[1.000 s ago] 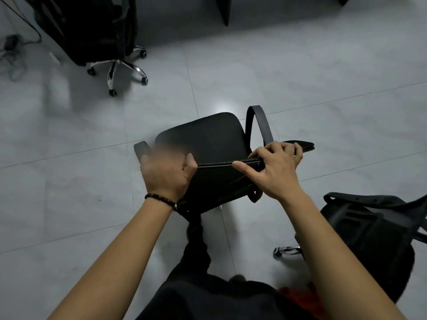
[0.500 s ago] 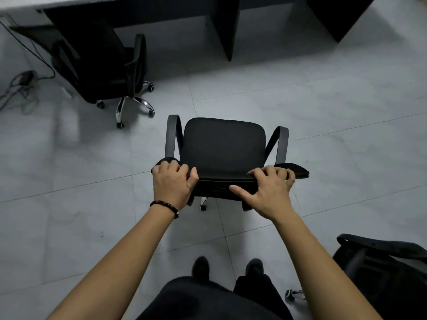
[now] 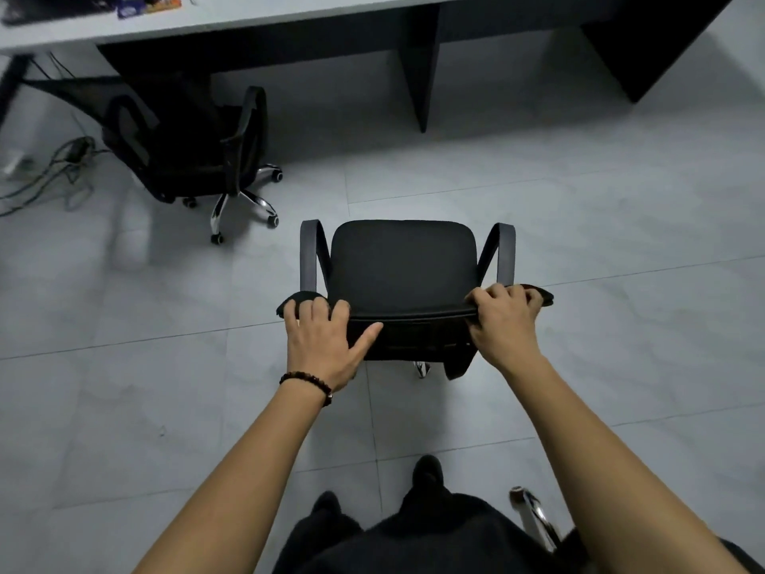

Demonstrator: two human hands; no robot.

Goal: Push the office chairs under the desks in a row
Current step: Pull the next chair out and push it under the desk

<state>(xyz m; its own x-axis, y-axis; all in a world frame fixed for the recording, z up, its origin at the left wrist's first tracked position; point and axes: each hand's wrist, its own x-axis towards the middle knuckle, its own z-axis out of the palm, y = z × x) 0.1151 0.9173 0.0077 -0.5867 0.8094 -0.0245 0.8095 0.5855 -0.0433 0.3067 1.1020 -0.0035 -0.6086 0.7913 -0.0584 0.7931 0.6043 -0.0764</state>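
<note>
**Gripping the chair back with both hands**

Resting on the top edge of the backrest, the left hand (image 3: 327, 335) has its fingers curled over the rim and the thumb spread along the back face; a dark bead bracelet (image 3: 308, 383) is on the wrist. The right hand (image 3: 503, 321) is closed around the same edge at its other end, fingers wrapped over the top. Between the hands, toward 12 o'clock, is the black office chair (image 3: 403, 263), its seat pointing away from the person, with one armrest on each side. Farther at 12 o'clock stands the desk (image 3: 314, 14) with dark panels, well apart from this chair. At 10 o'clock a second chair (image 3: 186, 147) sits partly under the desk, with cables (image 3: 49, 171) on the floor beside it. The floor (image 3: 621, 225) has pale tiles.
</note>
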